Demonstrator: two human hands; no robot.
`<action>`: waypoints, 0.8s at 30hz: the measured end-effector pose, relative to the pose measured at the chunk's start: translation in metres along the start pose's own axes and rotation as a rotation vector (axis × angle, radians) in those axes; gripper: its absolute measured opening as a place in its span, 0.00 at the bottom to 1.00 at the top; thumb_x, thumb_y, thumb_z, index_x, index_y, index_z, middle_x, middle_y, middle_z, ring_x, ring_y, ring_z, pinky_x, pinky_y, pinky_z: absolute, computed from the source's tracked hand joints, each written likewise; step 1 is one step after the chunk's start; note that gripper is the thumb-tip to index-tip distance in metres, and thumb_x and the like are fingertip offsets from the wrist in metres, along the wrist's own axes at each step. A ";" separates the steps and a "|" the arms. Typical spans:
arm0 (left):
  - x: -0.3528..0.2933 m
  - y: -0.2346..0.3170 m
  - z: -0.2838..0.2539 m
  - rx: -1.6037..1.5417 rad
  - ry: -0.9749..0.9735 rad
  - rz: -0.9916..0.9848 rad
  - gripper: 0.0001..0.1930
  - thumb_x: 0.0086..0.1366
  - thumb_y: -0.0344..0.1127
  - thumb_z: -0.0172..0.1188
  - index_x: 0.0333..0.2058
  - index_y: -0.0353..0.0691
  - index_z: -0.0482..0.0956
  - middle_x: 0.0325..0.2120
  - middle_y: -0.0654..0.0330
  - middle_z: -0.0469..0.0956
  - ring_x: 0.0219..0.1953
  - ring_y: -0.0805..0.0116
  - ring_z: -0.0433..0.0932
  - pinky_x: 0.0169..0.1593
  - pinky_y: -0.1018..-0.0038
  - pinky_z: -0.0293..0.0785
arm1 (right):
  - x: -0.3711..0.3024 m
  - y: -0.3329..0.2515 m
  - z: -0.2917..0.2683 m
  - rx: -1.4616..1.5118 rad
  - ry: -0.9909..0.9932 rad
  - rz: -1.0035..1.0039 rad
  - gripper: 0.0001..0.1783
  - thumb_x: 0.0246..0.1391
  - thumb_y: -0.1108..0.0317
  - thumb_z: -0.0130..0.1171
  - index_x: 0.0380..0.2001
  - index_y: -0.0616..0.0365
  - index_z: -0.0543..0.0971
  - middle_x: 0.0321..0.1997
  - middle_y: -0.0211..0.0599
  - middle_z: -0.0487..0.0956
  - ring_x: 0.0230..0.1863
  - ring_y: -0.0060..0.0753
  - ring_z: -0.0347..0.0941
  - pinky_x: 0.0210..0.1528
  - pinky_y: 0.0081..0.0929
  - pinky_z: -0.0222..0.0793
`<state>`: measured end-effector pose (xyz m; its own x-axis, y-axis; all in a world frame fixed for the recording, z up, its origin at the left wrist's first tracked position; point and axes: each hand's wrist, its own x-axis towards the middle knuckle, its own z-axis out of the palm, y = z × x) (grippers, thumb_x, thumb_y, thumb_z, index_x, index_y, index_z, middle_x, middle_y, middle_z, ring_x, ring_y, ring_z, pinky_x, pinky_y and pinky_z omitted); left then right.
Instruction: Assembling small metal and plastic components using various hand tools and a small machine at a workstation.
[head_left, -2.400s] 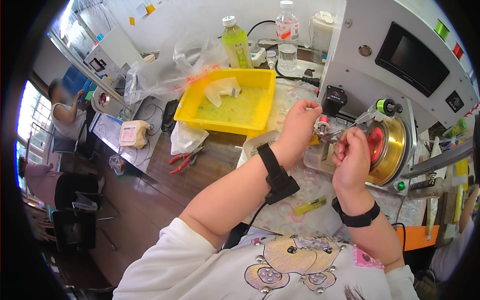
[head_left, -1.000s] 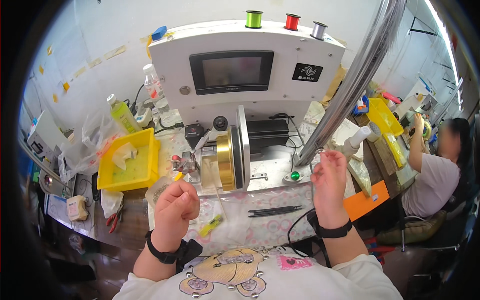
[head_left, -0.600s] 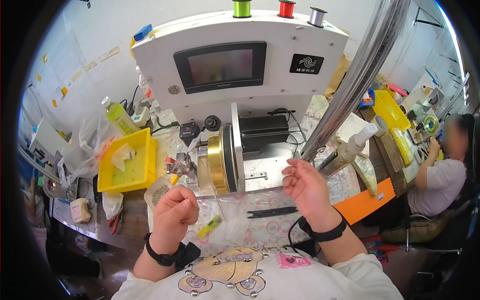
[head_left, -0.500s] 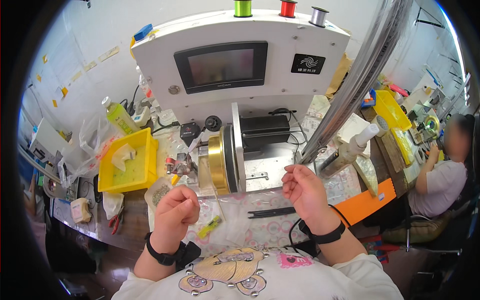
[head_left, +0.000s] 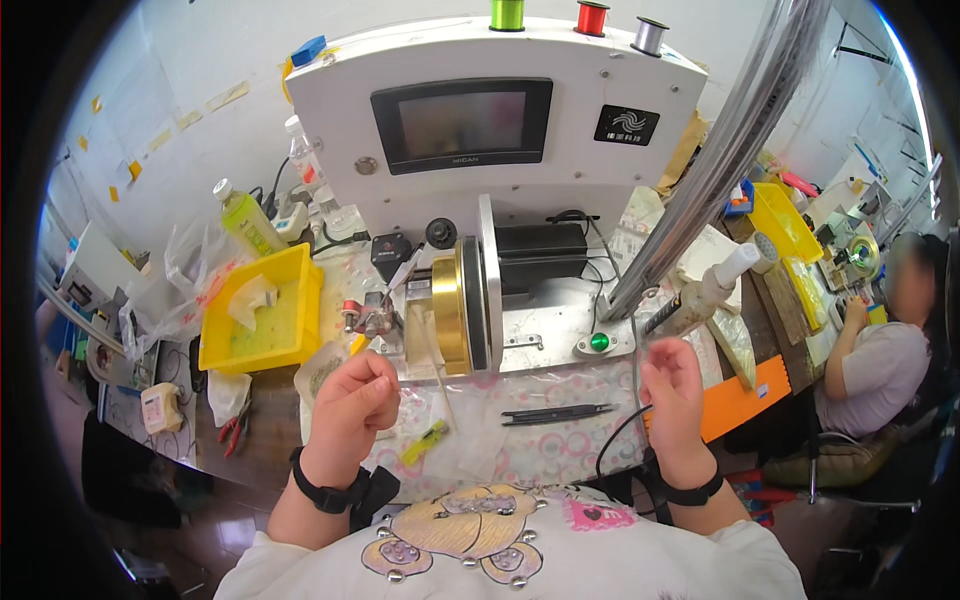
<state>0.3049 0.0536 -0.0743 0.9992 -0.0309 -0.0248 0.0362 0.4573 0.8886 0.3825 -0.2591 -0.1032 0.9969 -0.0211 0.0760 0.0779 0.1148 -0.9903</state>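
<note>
My left hand (head_left: 352,408) is closed in a pinch in front of the small red-and-silver clamp fixture (head_left: 370,317). Whatever its fingertips hold, if anything, is too small to make out. My right hand (head_left: 678,402) hovers at the right, fingers curled together, beside the green push button (head_left: 599,343) on the machine's metal base. Nothing can be made out in its fingers either. Between and beyond my hands stands a brass-coloured wheel (head_left: 450,315) with a black rim, mounted on an upright metal plate (head_left: 488,290). Black tweezers (head_left: 556,414) lie on the patterned table cover.
A white machine housing with a dark screen (head_left: 462,125) rises behind. Left are a yellow bin (head_left: 262,310), a green drink bottle (head_left: 248,220) and red-handled pliers (head_left: 233,432). Right are a white-capped bottle (head_left: 705,290), an orange sheet (head_left: 745,398) and a seated person (head_left: 880,370).
My right hand has moved right and slightly down, uncovering the green button. My left hand stays closed in nearly the same place. The view has shifted slightly.
</note>
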 end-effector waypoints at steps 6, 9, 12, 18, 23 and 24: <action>0.000 -0.003 0.005 0.003 -0.037 -0.025 0.06 0.61 0.33 0.50 0.30 0.38 0.67 0.15 0.71 0.57 0.15 0.83 0.50 0.19 0.83 0.44 | 0.032 -0.002 0.034 0.328 -0.106 0.421 0.14 0.54 0.69 0.50 0.44 0.60 0.68 0.32 0.29 0.70 0.21 0.15 0.61 0.20 0.13 0.56; 0.003 -0.004 0.006 0.016 -0.003 -0.048 0.05 0.60 0.32 0.50 0.31 0.38 0.67 0.14 0.72 0.56 0.14 0.83 0.50 0.19 0.83 0.44 | 0.038 0.006 0.047 0.487 -0.178 0.464 0.12 0.55 0.66 0.52 0.41 0.59 0.70 0.31 0.31 0.71 0.20 0.16 0.61 0.19 0.14 0.55; 0.009 -0.002 0.010 0.047 0.024 -0.066 0.05 0.60 0.32 0.49 0.32 0.39 0.66 0.14 0.72 0.55 0.14 0.83 0.50 0.19 0.83 0.44 | 0.034 0.006 0.054 0.615 -0.341 0.480 0.09 0.55 0.66 0.53 0.36 0.59 0.71 0.29 0.34 0.72 0.20 0.17 0.61 0.18 0.14 0.54; 0.018 -0.004 0.010 0.033 -0.014 -0.072 0.04 0.60 0.31 0.50 0.34 0.40 0.67 0.15 0.74 0.57 0.14 0.85 0.49 0.18 0.84 0.43 | 0.023 0.008 0.045 0.561 -0.142 0.506 0.10 0.55 0.66 0.52 0.39 0.56 0.68 0.31 0.33 0.71 0.20 0.18 0.62 0.18 0.15 0.54; 0.022 -0.011 0.008 0.014 -0.005 -0.100 0.04 0.60 0.30 0.50 0.34 0.40 0.67 0.15 0.74 0.57 0.14 0.85 0.49 0.18 0.84 0.43 | 0.032 0.007 0.051 0.591 -0.048 0.464 0.12 0.55 0.65 0.52 0.42 0.55 0.68 0.31 0.33 0.70 0.21 0.19 0.64 0.18 0.16 0.56; 0.023 -0.010 0.009 0.036 0.007 -0.102 0.04 0.60 0.31 0.50 0.34 0.41 0.66 0.15 0.74 0.56 0.15 0.85 0.50 0.18 0.84 0.44 | 0.036 0.006 0.053 0.612 -0.041 0.443 0.11 0.55 0.65 0.52 0.41 0.56 0.69 0.31 0.33 0.70 0.21 0.20 0.64 0.19 0.16 0.57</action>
<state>0.3270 0.0405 -0.0801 0.9905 -0.0698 -0.1189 0.1373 0.4201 0.8970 0.4192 -0.2068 -0.1001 0.9352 0.1907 -0.2984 -0.3493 0.6355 -0.6885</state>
